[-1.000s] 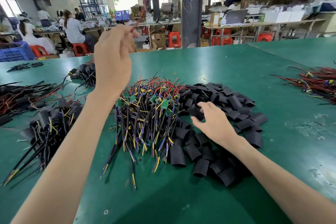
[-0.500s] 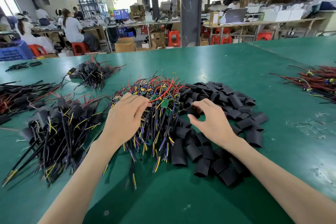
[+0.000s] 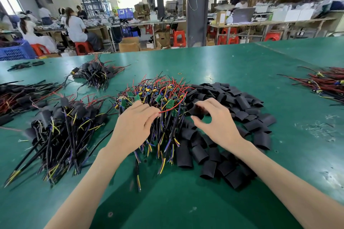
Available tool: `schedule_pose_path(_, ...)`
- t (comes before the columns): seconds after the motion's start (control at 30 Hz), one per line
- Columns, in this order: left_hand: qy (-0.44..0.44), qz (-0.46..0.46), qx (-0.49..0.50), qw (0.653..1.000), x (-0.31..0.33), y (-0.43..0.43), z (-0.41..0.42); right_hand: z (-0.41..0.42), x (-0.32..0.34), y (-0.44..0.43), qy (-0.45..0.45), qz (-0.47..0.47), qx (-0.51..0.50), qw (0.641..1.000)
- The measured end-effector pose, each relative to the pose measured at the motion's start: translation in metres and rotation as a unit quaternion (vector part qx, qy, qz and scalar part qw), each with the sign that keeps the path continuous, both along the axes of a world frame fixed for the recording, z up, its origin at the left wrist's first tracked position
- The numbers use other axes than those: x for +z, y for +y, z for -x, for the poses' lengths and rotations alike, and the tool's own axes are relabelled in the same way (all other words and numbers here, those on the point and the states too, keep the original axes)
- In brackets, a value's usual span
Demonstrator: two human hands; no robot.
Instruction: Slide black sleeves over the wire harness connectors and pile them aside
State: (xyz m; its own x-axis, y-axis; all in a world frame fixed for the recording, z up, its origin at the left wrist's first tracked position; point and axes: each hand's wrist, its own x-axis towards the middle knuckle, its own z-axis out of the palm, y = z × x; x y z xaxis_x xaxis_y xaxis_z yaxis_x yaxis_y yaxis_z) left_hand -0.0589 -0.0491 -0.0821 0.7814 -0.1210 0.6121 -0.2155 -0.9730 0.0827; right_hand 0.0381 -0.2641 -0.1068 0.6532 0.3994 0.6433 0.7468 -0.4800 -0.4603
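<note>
A heap of bare wire harnesses point(image 3: 158, 102) with small green boards and red, yellow and purple wires lies in the middle of the green table point(image 3: 186, 201). My left hand point(image 3: 134, 126) rests on that heap and pinches a red wire point(image 3: 173, 108) of one harness. To the right spreads a pile of loose black sleeves point(image 3: 232, 117). My right hand point(image 3: 217, 122) hovers over the pile and pinches one black sleeve point(image 3: 196, 110) between thumb and fingers. A pile of sleeved harnesses point(image 3: 63, 132) lies to the left.
Further sleeved bundles lie at the back left point(image 3: 95, 74) and the far left edge point(image 3: 20, 96). Red-wired harnesses point(image 3: 323, 83) sit at the right edge. Behind the table are workbenches, a pillar point(image 3: 197, 7), red stools and seated people.
My left hand came down from the air onto the harness heap and took hold of a red wire. My right hand lifted one black sleeve out of the pile.
</note>
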Motion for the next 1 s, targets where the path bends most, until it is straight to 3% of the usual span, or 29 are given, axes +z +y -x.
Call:
schedule_pose_path(0.33,-0.001,-0.070,0.008,0.997,-0.0011,0.0005,0.0025,-0.0037,-0.0009,-0.0008,-0.044,-0.017,0.005,0.999)
schedule_pose_path(0.67,0.004,-0.061,0.026,0.998,-0.0021,-0.0013,0.0034,-0.0067,0.0009,-0.0042,-0.084,0.005,0.018,0.996)
schedule_pose_path(0.87,0.000,-0.052,0.036,0.998,-0.0025,-0.0029,0.0038,-0.0076,0.0047,-0.0091,-0.162,0.103,-0.003,0.981)
schedule_pose_path(1.0,-0.017,-0.022,0.031,0.999,-0.0027,-0.0064,0.0037,-0.0057,0.0060,-0.0082,-0.164,0.150,-0.010,0.975)
